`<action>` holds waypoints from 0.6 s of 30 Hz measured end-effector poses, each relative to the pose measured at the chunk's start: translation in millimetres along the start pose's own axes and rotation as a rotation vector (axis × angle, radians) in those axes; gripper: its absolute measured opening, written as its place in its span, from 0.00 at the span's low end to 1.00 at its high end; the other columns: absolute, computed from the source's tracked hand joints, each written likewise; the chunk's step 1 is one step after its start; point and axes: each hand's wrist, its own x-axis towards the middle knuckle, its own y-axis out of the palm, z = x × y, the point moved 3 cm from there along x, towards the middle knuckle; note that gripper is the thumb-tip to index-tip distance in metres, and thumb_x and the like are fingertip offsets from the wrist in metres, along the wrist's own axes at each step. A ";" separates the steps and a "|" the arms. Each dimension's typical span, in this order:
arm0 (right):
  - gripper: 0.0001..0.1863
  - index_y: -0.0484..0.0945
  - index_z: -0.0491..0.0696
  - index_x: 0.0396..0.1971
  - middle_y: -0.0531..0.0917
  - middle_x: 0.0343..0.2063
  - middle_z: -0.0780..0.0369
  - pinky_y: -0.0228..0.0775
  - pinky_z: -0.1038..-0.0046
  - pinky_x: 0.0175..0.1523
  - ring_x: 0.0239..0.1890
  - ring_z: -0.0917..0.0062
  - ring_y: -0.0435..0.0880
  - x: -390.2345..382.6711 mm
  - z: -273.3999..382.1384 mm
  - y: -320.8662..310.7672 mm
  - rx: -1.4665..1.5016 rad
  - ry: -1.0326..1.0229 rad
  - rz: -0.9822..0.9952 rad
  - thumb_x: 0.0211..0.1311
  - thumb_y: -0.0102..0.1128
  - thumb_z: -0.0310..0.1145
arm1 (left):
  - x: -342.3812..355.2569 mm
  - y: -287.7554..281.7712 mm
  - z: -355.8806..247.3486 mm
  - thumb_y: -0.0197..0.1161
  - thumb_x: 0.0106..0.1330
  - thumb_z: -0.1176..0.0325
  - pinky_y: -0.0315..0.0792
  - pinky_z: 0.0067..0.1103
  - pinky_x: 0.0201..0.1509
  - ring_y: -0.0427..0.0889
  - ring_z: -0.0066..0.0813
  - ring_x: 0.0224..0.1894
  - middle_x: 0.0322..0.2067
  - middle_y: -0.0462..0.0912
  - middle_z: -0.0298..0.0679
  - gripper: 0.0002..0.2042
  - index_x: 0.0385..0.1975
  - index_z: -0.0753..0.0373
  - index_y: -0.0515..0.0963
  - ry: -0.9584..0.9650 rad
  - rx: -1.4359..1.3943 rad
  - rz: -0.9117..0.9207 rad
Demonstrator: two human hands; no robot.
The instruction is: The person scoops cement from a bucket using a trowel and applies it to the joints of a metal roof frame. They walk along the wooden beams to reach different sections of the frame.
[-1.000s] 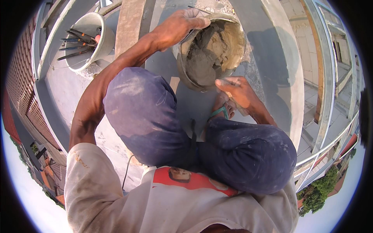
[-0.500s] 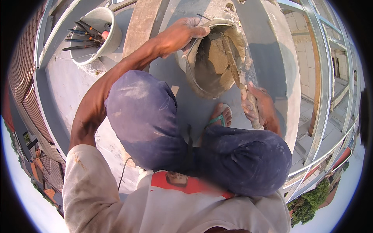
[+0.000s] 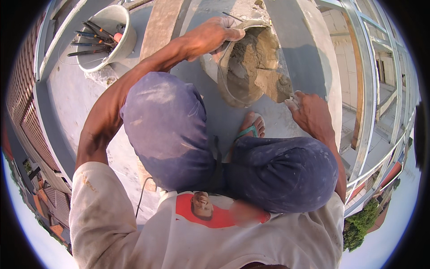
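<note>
looking down, we see mortar (image 3: 244, 62) inside the bucket (image 3: 224, 85) beyond our knees (image 3: 165, 125); our left hand (image 3: 218, 33) is clamped on its rim, our right hand (image 3: 310, 110) curled round a mortar-loaded trowel (image 3: 277, 87) at its right edge; a tool pail (image 3: 128, 47) stands left.

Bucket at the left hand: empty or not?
Not empty: grey mix shows inside the bucket, whose rim the left hand holds; its depth cannot be told.

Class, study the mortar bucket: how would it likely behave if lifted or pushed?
The mortar bucket would probably feel heavy for its size, given the thick mortar inside. It may tip readily without support: it appears tilted, with the left hand gripping its rim. The mortar would likely shift sluggishly rather than slosh, as it lies in lumps.
</note>
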 end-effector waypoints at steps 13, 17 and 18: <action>0.19 0.84 0.41 0.36 0.84 0.25 0.54 0.71 0.64 0.36 0.25 0.65 0.80 31.0 27.5 64.5 0.676 -0.151 -0.070 0.68 0.67 0.45 | -2.2 0.9 -3.7 0.60 0.75 0.52 0.66 0.23 0.31 0.71 0.21 0.27 0.27 0.75 0.32 0.15 0.36 0.60 0.77 -0.027 0.006 -0.006; 0.21 0.86 0.40 0.40 0.84 0.26 0.54 0.71 0.64 0.38 0.29 0.69 0.82 26.9 21.4 58.1 0.839 -0.050 0.100 0.67 0.68 0.47 | -12.8 -7.7 21.9 0.58 0.76 0.55 0.70 0.24 0.36 0.77 0.25 0.32 0.33 0.79 0.35 0.14 0.41 0.60 0.79 -0.107 -0.097 -0.157; 0.21 0.86 0.40 0.40 0.84 0.26 0.55 0.70 0.65 0.37 0.30 0.71 0.80 26.3 21.2 57.7 0.844 -0.064 0.077 0.67 0.69 0.46 | -19.0 -8.8 26.8 0.57 0.77 0.55 0.72 0.25 0.37 0.78 0.26 0.35 0.35 0.80 0.37 0.14 0.43 0.61 0.79 -0.127 -0.128 -0.191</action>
